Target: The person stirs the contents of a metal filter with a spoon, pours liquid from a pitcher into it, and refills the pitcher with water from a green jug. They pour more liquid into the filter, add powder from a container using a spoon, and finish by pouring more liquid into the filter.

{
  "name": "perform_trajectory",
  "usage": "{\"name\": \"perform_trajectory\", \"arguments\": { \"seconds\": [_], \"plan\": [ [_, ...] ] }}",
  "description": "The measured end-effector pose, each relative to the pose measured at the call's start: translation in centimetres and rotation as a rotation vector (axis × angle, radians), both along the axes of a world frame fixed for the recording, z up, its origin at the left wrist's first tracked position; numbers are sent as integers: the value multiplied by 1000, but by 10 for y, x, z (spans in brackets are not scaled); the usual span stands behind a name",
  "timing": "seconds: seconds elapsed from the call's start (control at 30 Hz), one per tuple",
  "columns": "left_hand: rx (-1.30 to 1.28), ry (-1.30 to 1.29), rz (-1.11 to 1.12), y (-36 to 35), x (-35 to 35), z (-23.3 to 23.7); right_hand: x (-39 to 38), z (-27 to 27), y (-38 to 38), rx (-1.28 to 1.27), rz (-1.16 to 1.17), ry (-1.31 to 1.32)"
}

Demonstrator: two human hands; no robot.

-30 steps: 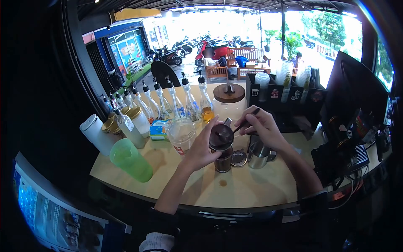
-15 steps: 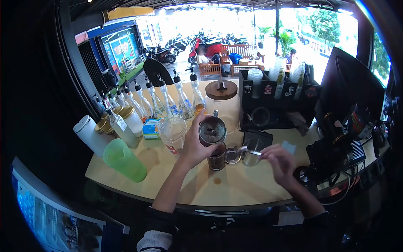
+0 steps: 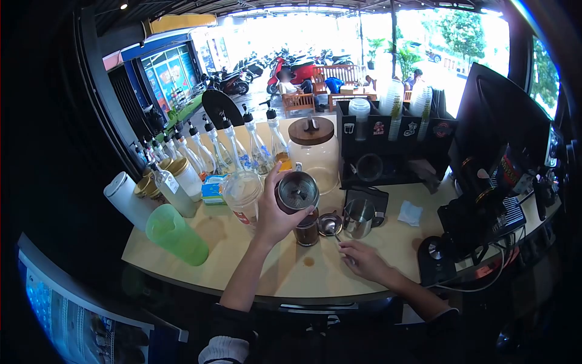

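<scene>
My left hand (image 3: 276, 212) is wrapped round a metal cup (image 3: 298, 193), its mouth tilted toward me and dark residue showing inside. Right below the cup stands a glass of dark liquid (image 3: 307, 234), partly hidden by it. My right hand (image 3: 362, 261) pinches the handle of a spoon (image 3: 332, 227). The spoon's bowl overlaps a small round metal dish (image 3: 323, 232) beside the glass. A see-through cup (image 3: 359, 219) stands to the right of that dish.
Left of my arm are a clear plastic jug (image 3: 239, 197) and a green pitcher (image 3: 177, 235). Pump bottles (image 3: 257, 148) line the back edge. A lidded glass jar (image 3: 315, 159), a black cup organiser (image 3: 394, 161) and a white tissue (image 3: 410, 213) are further right. A brown spot (image 3: 308, 261) marks the counter.
My right hand has moved left and down, bringing the spoon from over the see-through cup to the round metal dish. The left hand keeps hold of the metal cup, and the view has shifted slightly.
</scene>
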State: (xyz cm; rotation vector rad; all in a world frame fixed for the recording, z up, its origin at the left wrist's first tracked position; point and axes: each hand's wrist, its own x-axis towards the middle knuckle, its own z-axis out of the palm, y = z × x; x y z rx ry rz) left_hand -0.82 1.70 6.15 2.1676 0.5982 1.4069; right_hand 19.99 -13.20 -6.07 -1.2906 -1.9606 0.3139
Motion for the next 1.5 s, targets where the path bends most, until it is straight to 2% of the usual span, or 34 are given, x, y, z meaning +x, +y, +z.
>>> {"name": "perform_trajectory", "arguments": {
  "seconds": [0.13, 0.33, 0.4, 0.47, 0.53, 0.57, 0.63, 0.67, 0.73, 1.07, 1.17, 1.27, 1.33, 1.5],
  "plan": [
    [-41, -33, -25, -1, 1, -6, -1, -8, -5, -40, 21, -43],
    [-76, -48, -32, -3, 2, -6, 3, 4, -5, 66, 44, -159],
    [-63, -31, -20, -2, 0, -6, 11, 21, -7, 97, -55, -166],
    [-50, -15, -8, -2, -1, -6, 32, 29, 2, 354, -197, -132],
    [-86, -37, 16, -4, -1, -5, 46, 50, 8, 418, -397, 77],
    [-85, -37, 12, -4, -1, -5, 54, 48, 12, 420, -401, 77],
    [-95, -36, 16, -4, -1, -5, 74, 30, 28, 436, -662, 161],
    [-90, -38, 14, -4, -2, -5, 83, 21, 33, 441, -663, 160],
    [-110, -46, 1, -3, -2, -6, 95, 2, 38, -75, -392, 703],
    [-100, -64, -26, 4, -7, -13, 83, -30, 42, -122, -276, 735],
    [-98, -63, -54, 7, -6, -12, 86, -35, 52, -22, -261, 749],
    [-100, -65, -92, 10, -5, -9, 71, 6, 51, -12, -237, 831],
    [-90, -43, -107, 13, -4, -8, 63, 38, 51, 53, -323, 731],
    [0, -33, -68, 16, -1, -6, 57, 101, 67, 139, -221, 663]
  ]
}}
